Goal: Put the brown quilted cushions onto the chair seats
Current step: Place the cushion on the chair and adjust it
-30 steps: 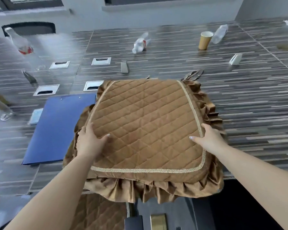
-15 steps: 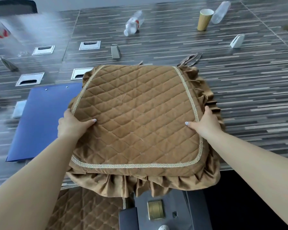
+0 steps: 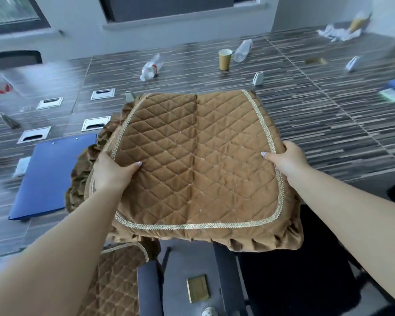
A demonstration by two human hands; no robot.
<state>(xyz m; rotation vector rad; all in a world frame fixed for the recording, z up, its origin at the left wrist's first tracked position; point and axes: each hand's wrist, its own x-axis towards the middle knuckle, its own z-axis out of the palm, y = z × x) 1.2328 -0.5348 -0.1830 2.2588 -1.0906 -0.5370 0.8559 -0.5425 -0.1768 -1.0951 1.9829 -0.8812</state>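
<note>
A brown quilted cushion (image 3: 198,160) with gold braid and a ruffled skirt is lifted and tilted over the near edge of the striped table (image 3: 328,124). My left hand (image 3: 111,171) grips its left edge, thumb on top. My right hand (image 3: 286,159) grips its right edge the same way. More brown ruffled cushion fabric (image 3: 82,179) lies under it on the table at the left. Another quilted cushion (image 3: 114,281) covers a chair seat at the bottom left. A dark chair seat (image 3: 301,281) shows at the bottom right.
A blue folder (image 3: 48,176) lies left of the cushions. Plastic bottles (image 3: 151,68), a paper cup (image 3: 224,59), card holders (image 3: 258,79) and metal cable hatches (image 3: 94,123) are scattered on the table. A dark armrest (image 3: 147,288) and floor box lid (image 3: 197,290) are below.
Both hands have lifted the top cushion off the stack and drawn it toward me and to the right. Its right ruffle now hangs below. The view has tilted up.
</note>
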